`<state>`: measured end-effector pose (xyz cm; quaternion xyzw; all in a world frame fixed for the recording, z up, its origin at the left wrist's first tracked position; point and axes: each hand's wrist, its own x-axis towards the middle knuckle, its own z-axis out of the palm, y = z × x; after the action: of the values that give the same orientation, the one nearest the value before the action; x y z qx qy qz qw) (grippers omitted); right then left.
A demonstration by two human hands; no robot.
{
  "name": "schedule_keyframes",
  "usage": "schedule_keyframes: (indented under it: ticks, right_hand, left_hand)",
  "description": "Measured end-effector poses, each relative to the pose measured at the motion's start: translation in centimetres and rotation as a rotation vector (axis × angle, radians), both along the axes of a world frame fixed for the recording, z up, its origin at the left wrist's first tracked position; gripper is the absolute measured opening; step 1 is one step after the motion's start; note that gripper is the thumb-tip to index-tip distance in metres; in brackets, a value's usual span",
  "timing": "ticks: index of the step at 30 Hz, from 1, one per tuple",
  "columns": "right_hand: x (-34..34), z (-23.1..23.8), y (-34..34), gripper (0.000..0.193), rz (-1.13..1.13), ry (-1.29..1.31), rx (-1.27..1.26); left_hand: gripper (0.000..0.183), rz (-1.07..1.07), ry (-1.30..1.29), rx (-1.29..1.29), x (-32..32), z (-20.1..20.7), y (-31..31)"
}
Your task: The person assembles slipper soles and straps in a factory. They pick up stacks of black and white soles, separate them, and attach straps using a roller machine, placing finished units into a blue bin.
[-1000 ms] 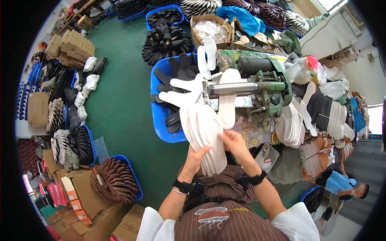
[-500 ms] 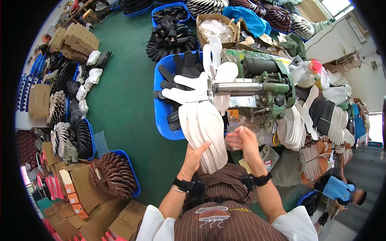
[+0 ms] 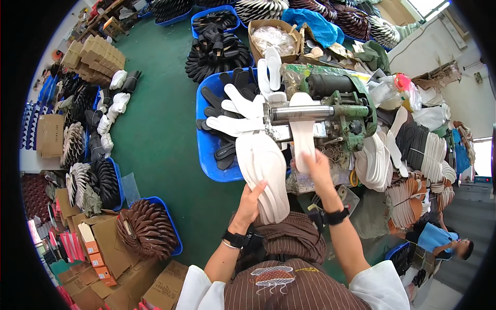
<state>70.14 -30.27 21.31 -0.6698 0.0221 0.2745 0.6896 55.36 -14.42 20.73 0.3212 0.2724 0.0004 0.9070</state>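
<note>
My left hand (image 3: 251, 199) grips a thick fanned stack of white insoles (image 3: 266, 170) from below, held upright in front of me. My right hand (image 3: 316, 166) holds the near end of a single white insole (image 3: 302, 132) that runs up under the steel roller (image 3: 305, 112) of a green machine (image 3: 351, 108). Several white insoles (image 3: 238, 114) stick out on the machine's left side, over a blue bin (image 3: 206, 150) of black insoles.
Blue trays of black and brown soles (image 3: 147, 230) and cardboard boxes (image 3: 101, 243) line the green floor (image 3: 155, 129) at left. White and tan sole stacks (image 3: 408, 155) pile at right. Another person in blue (image 3: 439, 240) sits at lower right.
My right hand moved from the stack up to the machine with one insole, which now lies under the roller. My left hand stays on the stack.
</note>
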Motion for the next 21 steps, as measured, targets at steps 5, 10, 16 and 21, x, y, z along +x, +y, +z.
schedule_keyframes:
  ticks: [5,10,16,21]
  right_hand:
    - [-4.4,0.3,-0.5,0.015,0.035,0.202,-0.089]
    - [-0.2,-1.0,-0.6,0.011,-0.150,0.074,-0.027]
    - [-6.2,-1.2,1.0,0.010,0.110,0.064,-0.062]
    - [-2.3,-2.0,-2.2,0.014,-0.218,0.010,-0.156]
  left_hand:
    - [0.050,-0.055,-0.064,0.207,0.6,0.7,-0.8]
    - [0.060,-0.054,-0.178,-0.159,0.5,-0.6,-0.6]
    - [0.047,0.012,-0.036,0.102,0.8,-0.7,-0.7]
    - [0.035,-0.006,0.024,0.207,1.5,2.0,-1.4]
